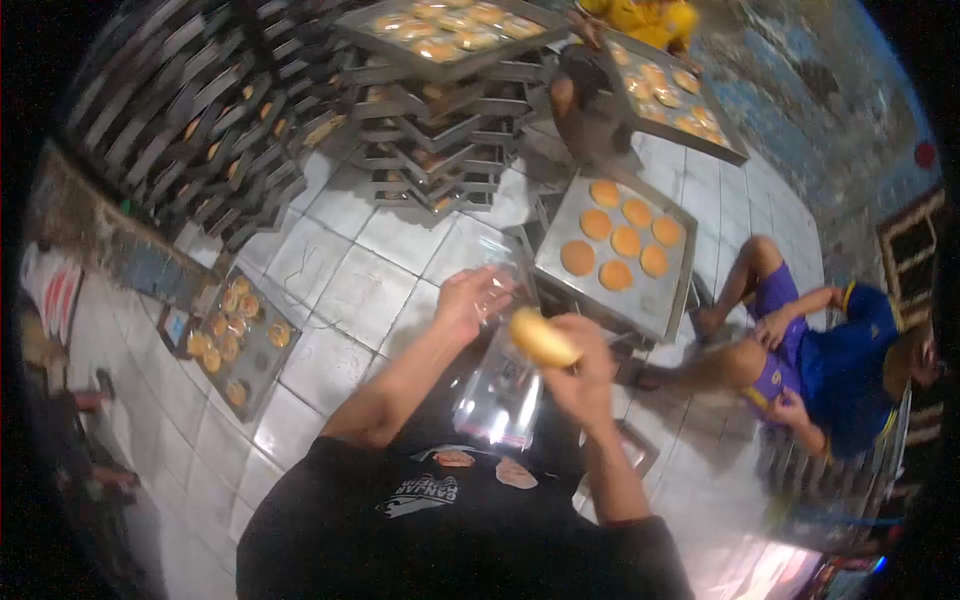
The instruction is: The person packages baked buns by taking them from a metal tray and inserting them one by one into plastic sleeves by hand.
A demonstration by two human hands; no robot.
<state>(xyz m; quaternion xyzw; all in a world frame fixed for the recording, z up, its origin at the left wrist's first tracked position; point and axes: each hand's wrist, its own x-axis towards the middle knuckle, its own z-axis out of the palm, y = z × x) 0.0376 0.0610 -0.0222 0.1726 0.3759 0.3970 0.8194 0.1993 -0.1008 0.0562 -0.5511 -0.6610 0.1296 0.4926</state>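
Observation:
My right hand point(583, 370) grips a golden round bun point(542, 338), held on its side just right of the middle of the view. To the left, my left hand point(477, 302) has its fingers closed on a clear plastic bag point(500, 270), which is blurred. A stack of clear plastic bags point(500, 395) lies on my lap, below both hands. Beyond my right hand, a metal tray point(560, 250) bears several plain buns in loose rows.
Stacked trays point(440, 150) stand at the top, with wrapped buns on the uppermost. Another tray point(262, 375) of buns is on the floor at left. A person in blue point(850, 335) sits at right; a person in yellow point(640, 20) is near another tray point(735, 148).

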